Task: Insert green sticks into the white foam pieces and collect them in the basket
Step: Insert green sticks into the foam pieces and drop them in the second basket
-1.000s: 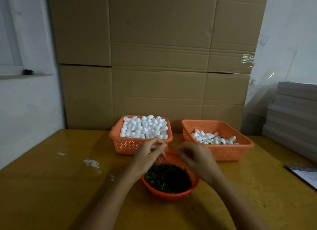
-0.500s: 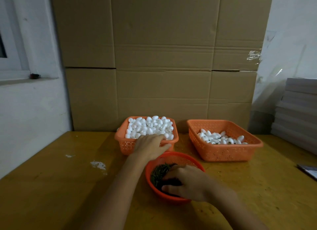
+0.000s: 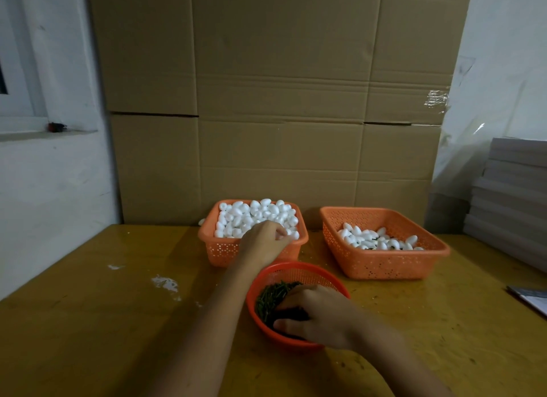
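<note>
I judge the work is far from done: the left basket (image 3: 225, 254) is heaped with plain white foam pieces (image 3: 245, 216), small and egg-shaped, and the right basket (image 3: 384, 266) holds only a thin layer of finished ones (image 3: 373, 242). The left hand (image 3: 262, 242) curls over the heap, the right hand (image 3: 319, 316) into the green sticks (image 3: 272, 296) in the near bowl (image 3: 296, 270); whether either grips anything I cannot tell.

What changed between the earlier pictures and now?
The left hand went forward from above the round bowl onto the foam pieces in the full basket; the right hand dropped into the green sticks. Whether either has a grip is unclear. The bowl, full basket and right basket stayed put.
</note>
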